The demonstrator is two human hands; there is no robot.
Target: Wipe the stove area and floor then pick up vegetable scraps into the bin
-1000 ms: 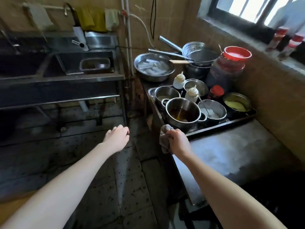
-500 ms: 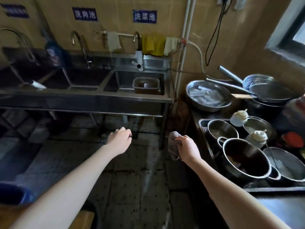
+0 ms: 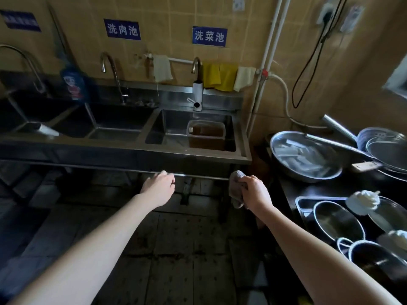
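Two hands: right hand (image 3: 255,192) grips a grey rag (image 3: 236,188), left hand (image 3: 159,186) loosely curled, empty; sink tub (image 3: 206,121) holds brown liquid (image 3: 207,139).

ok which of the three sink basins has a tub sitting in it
The rightmost basin, below the right-hand blue sign: a clear tub of brownish liquid sits in it. No tub shows in the middle basin or the left basin.

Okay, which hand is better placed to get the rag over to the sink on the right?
Right, probably. The right hand grips the rag and hangs below the front corner of the right sink; the left hand holds nothing and sits further left.
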